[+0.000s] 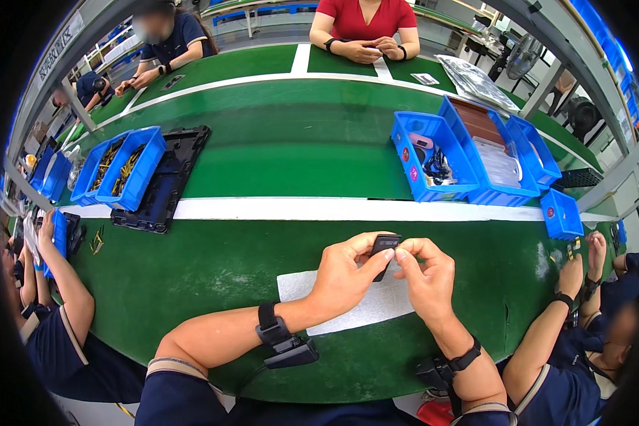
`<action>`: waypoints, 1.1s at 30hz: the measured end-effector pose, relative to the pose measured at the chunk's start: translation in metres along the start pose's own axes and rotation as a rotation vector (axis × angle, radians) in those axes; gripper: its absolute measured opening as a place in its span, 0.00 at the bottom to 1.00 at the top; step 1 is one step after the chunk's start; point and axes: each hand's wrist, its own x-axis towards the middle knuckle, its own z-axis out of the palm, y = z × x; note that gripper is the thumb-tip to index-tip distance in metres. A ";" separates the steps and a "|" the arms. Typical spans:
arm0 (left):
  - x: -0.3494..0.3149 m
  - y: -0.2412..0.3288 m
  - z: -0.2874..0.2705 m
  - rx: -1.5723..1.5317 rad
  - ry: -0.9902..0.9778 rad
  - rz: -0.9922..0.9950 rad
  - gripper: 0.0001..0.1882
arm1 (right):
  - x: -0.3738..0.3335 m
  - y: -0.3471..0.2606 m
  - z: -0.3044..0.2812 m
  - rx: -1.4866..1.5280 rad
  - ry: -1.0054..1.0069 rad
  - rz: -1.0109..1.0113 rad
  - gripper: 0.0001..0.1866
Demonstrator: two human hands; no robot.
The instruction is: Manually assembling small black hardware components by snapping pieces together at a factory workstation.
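A small flat black rectangular piece is held upright above the work surface. My left hand grips it, thumb on its face and fingers behind. Close against its right edge is my right hand, with thumb and forefinger pinched together. Whatever lies between those fingertips is too small to make out. Beneath both hands a white cloth or paper sheet lies on the green table. Each of my wrists wears a black strap with a small device.
Blue bins with small parts stand at the right beyond a white strip. At the left, blue bins of yellow-and-black pieces rest on a black tray. Co-workers sit at both sides and across the table.
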 end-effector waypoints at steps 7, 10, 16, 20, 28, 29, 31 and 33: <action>0.003 0.001 -0.001 -0.127 -0.017 -0.070 0.12 | 0.007 0.002 -0.010 0.154 -0.149 0.146 0.06; 0.007 -0.004 -0.003 -0.174 0.004 -0.054 0.12 | 0.012 -0.002 -0.019 0.246 -0.177 0.265 0.07; 0.012 -0.006 -0.010 -0.239 -0.020 -0.149 0.12 | 0.019 0.006 -0.026 0.344 -0.092 0.274 0.10; 0.012 0.009 -0.027 -0.141 -0.005 -0.163 0.16 | 0.018 0.015 -0.022 0.244 -0.143 0.314 0.09; -0.054 0.062 -0.150 0.393 0.337 -0.055 0.24 | 0.008 0.038 0.003 -0.173 -0.328 0.028 0.09; -0.069 0.058 -0.182 0.408 0.386 -0.091 0.25 | 0.005 0.032 0.005 -0.256 -0.338 0.009 0.10; -0.096 0.048 -0.232 0.410 0.508 -0.078 0.26 | 0.001 0.022 0.007 -0.346 -0.402 0.037 0.09; -0.114 0.045 -0.271 0.528 0.526 -0.184 0.26 | 0.000 0.017 0.005 -0.386 -0.434 0.055 0.09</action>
